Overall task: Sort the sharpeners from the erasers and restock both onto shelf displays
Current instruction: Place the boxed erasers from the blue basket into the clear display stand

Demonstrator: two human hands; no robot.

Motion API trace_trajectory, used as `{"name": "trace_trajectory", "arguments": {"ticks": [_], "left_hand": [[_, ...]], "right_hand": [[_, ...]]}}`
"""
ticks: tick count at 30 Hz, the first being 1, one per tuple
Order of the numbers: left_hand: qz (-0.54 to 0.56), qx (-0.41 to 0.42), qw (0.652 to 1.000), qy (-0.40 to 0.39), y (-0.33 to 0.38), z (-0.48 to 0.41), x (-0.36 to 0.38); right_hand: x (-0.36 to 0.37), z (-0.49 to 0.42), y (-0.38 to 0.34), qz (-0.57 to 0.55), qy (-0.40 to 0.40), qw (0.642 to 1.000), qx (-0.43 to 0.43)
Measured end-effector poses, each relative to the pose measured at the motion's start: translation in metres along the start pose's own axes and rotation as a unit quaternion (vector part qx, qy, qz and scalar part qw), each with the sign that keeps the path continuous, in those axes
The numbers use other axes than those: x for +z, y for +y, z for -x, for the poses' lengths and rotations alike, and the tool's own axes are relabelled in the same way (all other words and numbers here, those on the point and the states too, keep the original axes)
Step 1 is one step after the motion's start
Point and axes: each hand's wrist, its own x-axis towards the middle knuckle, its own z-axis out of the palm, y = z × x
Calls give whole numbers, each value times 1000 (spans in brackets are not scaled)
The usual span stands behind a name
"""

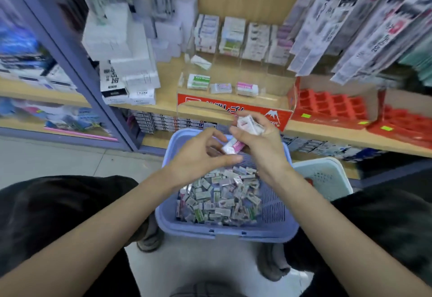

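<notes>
I am looking down at a pale tiled floor (46,158) in a shop aisle, facing a wooden shelf (168,79) with a purple post (77,63) on its left. On the floor just in front of the shelf stands a blue basket (273,233), and a heap of wrapped erasers (219,198) fills its bottom. A pale green basket (327,175) stands touching its right side.

Both hands hover over the far end of the blue basket. The right hand (259,147) grips a small bunch of white erasers (249,123) in its curled fingers. A pink eraser (233,145) sits between the two hands. The left hand (201,156) has its fingers curved close around the eraser's white end, but I cannot tell whether it actually pinches it.

On the shelf, a clear display box (198,105) with a red front holds three loose erasers near its front: a green one (198,81), a pale one (221,88) and a pink one (247,88). Stacked erasers (233,37) fill its back slots. White boxes (121,46) are piled to its left, red trays (332,105) sit to its right, and blurred packets (350,16) hang above them.
</notes>
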Motion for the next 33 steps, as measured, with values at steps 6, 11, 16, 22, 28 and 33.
{"name": "trace_trajectory", "arguments": {"ticks": [6,11,16,22,28,33], "left_hand": [[17,36,999,17,19,-5,-1],[21,65,997,26,29,-15,-28],[45,64,996,45,35,-30,-43],[58,79,995,8,34,-50,-33],[-38,103,994,10,34,-73,-16],[-161,164,972,50,35,-90,-3]], "right_hand": [[-1,10,-22,-72,28,997,5],[-23,-6,-33,-32,24,999,8],[-37,-21,-49,40,-52,998,5],[-31,-33,-54,52,-88,994,26],[-48,-39,-48,-30,-18,994,100],[-56,-45,-51,-48,21,993,106]]}}
